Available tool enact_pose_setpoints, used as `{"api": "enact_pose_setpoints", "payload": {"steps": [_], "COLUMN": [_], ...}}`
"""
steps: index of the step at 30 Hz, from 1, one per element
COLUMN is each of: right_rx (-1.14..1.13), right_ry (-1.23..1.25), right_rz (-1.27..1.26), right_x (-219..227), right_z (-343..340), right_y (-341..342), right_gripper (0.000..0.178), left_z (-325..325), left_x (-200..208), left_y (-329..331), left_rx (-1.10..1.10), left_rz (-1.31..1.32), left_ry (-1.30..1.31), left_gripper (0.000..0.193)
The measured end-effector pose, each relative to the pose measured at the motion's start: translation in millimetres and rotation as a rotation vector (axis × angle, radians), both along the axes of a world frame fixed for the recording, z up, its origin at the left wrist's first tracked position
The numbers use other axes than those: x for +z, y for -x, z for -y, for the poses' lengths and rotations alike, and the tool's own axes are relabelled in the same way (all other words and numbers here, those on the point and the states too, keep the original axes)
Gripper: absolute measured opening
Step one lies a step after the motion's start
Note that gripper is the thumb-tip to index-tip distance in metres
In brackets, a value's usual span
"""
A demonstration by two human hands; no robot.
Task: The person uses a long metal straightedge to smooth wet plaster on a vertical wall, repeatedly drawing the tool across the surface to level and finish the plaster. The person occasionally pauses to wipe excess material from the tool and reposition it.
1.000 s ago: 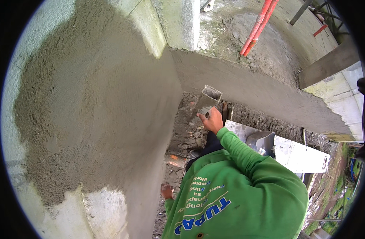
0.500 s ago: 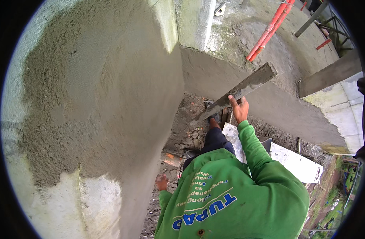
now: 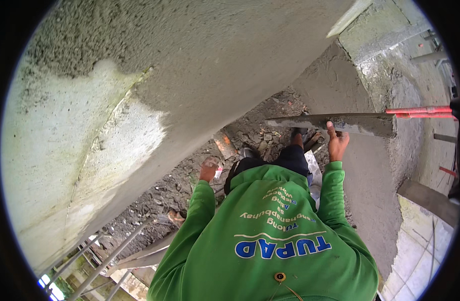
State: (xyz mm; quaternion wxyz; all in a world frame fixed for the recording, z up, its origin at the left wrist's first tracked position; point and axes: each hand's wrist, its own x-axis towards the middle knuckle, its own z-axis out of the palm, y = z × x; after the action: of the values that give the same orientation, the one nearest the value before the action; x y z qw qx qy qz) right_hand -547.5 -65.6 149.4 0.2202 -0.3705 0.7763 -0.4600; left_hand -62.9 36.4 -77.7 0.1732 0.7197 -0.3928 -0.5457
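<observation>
My right hand [image 3: 337, 143] is closed around the lower edge of a long, flat straightedge [image 3: 357, 123] coated in grey mortar, its thumb on the near face. The straightedge lies almost level across the view, its right end over the low mortar-covered wall [image 3: 371, 173] and its left end over the rubble. On the left, beside the tall wall, my left hand [image 3: 208, 169] hangs free of it. Its fingers look loosely apart, slightly blurred, with nothing seen in them. Fresh grey mortar [image 3: 225, 55] covers much of the tall wall [image 3: 54, 135], whose lower part is bare and whitish.
Broken rubble [image 3: 162, 195] covers the ground around my feet, with an orange-brown piece [image 3: 225, 145] among it. Red pipes [image 3: 420, 112] stand beyond the low wall at the right. Metal bars [image 3: 109, 258] and a plank [image 3: 142, 257] lie at the lower left.
My view has turned leftward along the tall wall, so its bare lower part shows more. The straightedge, still in my right hand, has swung from a steep slant to nearly level.
</observation>
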Motion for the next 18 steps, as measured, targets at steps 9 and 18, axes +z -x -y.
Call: {"api": "enact_pose_setpoints", "payload": {"steps": [9, 18], "right_rx": [0.475, 0.855], "right_ry": [-0.206, -0.387], "right_rz": [-0.226, -0.598], "right_x": [-37, -50], "right_z": [21, 35], "right_y": [-75, -77], "right_gripper": [0.027, 0.034], "left_z": [-104, -72], "left_x": [0, -53], "left_y": [2, 49], "left_rx": [0.287, 0.185], "left_rz": [-0.177, 0.246], "left_ry": [-0.106, -0.172], "left_gripper": [0.017, 0.058]}}
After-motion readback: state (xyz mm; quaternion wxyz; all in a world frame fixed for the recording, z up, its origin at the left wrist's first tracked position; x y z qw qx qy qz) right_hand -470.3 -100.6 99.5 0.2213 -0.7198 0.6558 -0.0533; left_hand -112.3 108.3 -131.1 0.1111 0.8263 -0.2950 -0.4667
